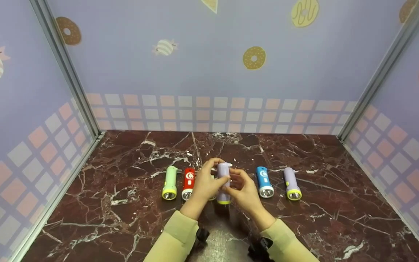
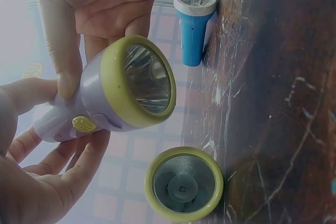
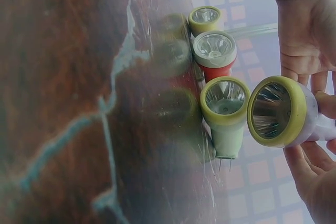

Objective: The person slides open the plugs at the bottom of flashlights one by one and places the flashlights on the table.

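Note:
Both hands hold a lilac flashlight (image 1: 223,170) with a yellow-green rim, above the table. My left hand (image 1: 205,183) has its thumb across the body, fingers round the far side. The right hand (image 1: 246,191) pinches the body from the other side. In the left wrist view, the flashlight's clear lens (image 2: 148,80) and yellow switch (image 2: 84,124) show. Just left of it, a pale green flashlight (image 3: 228,132) with two thin metal prongs at its tail shows in the right wrist view; the left hand mostly hides it in the head view.
A green flashlight (image 1: 171,178) and a red flashlight (image 1: 189,179) lie left of the hands. To the right lie a blue flashlight (image 1: 263,177) and another lilac flashlight (image 1: 290,178). Patterned panels (image 1: 209,72) enclose the dark marbled table (image 1: 122,225) at the back and sides.

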### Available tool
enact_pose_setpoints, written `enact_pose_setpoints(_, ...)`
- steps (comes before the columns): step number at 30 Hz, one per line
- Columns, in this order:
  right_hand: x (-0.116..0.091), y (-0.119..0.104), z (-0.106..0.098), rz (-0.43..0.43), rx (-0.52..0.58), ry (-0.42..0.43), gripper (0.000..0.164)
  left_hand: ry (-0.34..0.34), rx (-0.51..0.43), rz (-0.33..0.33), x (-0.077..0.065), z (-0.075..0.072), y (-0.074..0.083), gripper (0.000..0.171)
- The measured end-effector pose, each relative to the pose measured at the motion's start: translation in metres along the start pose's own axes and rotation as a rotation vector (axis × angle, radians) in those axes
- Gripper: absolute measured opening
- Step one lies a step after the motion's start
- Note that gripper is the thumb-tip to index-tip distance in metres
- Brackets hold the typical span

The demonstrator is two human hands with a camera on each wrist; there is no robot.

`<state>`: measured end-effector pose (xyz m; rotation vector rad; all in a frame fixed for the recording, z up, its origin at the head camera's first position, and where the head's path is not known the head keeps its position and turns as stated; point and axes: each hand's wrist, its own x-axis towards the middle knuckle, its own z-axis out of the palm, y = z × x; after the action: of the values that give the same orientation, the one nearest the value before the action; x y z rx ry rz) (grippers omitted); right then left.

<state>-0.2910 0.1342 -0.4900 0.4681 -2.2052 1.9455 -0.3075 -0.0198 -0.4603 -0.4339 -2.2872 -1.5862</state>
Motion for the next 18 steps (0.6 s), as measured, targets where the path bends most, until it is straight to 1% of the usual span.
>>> enact_pose_setpoints(3, 0.0002, 0.0003, -0.0001, 0.007, -0.002, 0.002, 0.053, -0.004, -0.001, -0.004, 0.0000, 0.0001, -0.0004, 0.046)
enact_pose_setpoints(7, 0.0002, -0.0002, 0.0002, 0.014, 0.000, 0.003, 0.053, -0.005, 0.002, 0.006, -0.0008, 0.0000, -0.0003, 0.046)
enact_pose_setpoints(13, -0.0002, -0.0011, 0.0004, 0.041, 0.016, 0.006, 0.053, -0.010, -0.019, 0.018, -0.0008, -0.0004, 0.0008, 0.046)
enact_pose_setpoints(18, -0.0003, -0.0008, 0.0007, 0.040, 0.017, 0.008, 0.053, -0.010, -0.019, 0.031, -0.0009, -0.0001, 0.0002, 0.046)
